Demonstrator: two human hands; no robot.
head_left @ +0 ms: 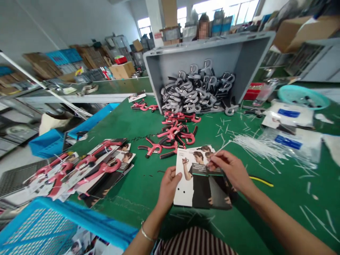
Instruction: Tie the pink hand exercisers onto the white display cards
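A stack of printed backing cards [198, 184] lies on the green table in front of me. My left hand [168, 187] rests on the stack's left edge, fingers curled against it. My right hand [230, 169] pinches the top card's upper right part, and a thin white cable tie [221, 146] sticks up from its fingertips. Just beyond the cards lies a heap of pink hand grippers [174, 136]. Behind it a tipped grey bin [212, 60] spills grey hand grippers [195, 92].
Finished cards with pink grippers attached [85, 170] are piled at the left. Blue crates [53, 226] stand at the near left. White cable ties [255, 145] and plastic bags [289, 141] lie at the right, with a teal bowl [302, 97]. Another person sits behind the bin.
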